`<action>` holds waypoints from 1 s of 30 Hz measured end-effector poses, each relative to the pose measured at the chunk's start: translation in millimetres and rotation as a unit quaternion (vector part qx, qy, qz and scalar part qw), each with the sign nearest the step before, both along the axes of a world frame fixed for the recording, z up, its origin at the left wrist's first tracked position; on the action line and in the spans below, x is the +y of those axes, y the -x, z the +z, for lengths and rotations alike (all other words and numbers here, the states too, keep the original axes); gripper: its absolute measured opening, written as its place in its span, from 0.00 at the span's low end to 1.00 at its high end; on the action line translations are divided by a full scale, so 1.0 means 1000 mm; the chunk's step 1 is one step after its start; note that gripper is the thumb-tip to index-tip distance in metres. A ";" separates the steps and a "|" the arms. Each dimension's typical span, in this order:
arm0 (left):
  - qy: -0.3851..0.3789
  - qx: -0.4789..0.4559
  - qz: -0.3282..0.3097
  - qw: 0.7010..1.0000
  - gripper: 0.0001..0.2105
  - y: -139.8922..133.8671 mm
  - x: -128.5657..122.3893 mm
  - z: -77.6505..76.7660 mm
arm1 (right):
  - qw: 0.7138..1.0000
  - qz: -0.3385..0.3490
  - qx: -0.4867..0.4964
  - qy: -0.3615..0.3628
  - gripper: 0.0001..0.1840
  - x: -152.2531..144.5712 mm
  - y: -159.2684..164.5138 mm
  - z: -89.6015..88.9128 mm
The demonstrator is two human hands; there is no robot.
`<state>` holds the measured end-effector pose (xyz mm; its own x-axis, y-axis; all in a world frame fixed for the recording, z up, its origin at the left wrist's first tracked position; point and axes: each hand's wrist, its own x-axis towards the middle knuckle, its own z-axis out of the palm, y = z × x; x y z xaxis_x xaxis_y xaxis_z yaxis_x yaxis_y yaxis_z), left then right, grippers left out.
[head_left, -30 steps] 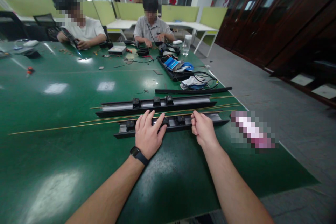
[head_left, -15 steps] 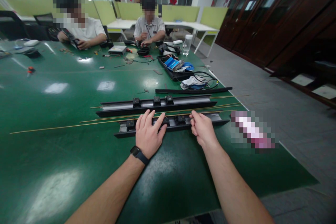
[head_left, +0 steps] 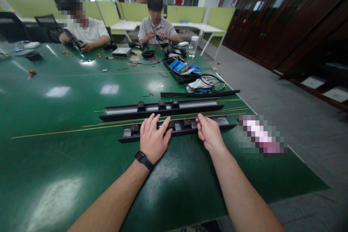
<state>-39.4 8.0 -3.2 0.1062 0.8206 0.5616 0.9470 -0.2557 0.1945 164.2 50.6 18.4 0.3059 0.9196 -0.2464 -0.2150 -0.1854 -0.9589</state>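
My left hand (head_left: 154, 139), with a watch (head_left: 144, 159) on its wrist, lies with fingers outstretched across the nearer black channel rail (head_left: 130, 139). Its fingertips reach the thin brass-coloured rods (head_left: 62, 132) along the rail's far edge. My right hand (head_left: 208, 131) is closed in a pinch at the same edge, seemingly on one of those rods; the exact grip is hidden. Small black blocks (head_left: 187, 123) sit inside the nearer rail, one partly covered by my left hand. Just beyond lies a second channel rail (head_left: 122, 110) with three black blocks (head_left: 162, 105) in it.
A narrow black strip (head_left: 201, 94) lies behind the rails. Farther back are a black tray (head_left: 178, 74) of tools, gloves (head_left: 199, 85) and a clear bottle (head_left: 193, 48). A blurred pink item (head_left: 261, 134) lies right. Two people work across the green table (head_left: 67, 166).
My hands have hardly moved. The longest rod's left end has shifted very slightly right. The person opposite has lifted their hands from the table and holds a small dark item.
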 end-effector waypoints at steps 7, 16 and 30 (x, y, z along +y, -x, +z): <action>-0.006 -0.004 -0.003 1.000 0.21 0.000 0.000 0.000 | 0.999 -0.028 0.016 -0.012 0.15 0.001 0.000 -0.001; -0.003 -0.011 -0.004 1.000 0.21 0.000 0.000 0.000 | 1.000 -0.019 0.008 -0.008 0.18 0.002 -0.002 -0.003; -0.008 -0.008 -0.003 1.000 0.21 0.000 0.000 -0.001 | 1.000 -0.006 -0.005 -0.007 0.17 0.001 -0.001 -0.002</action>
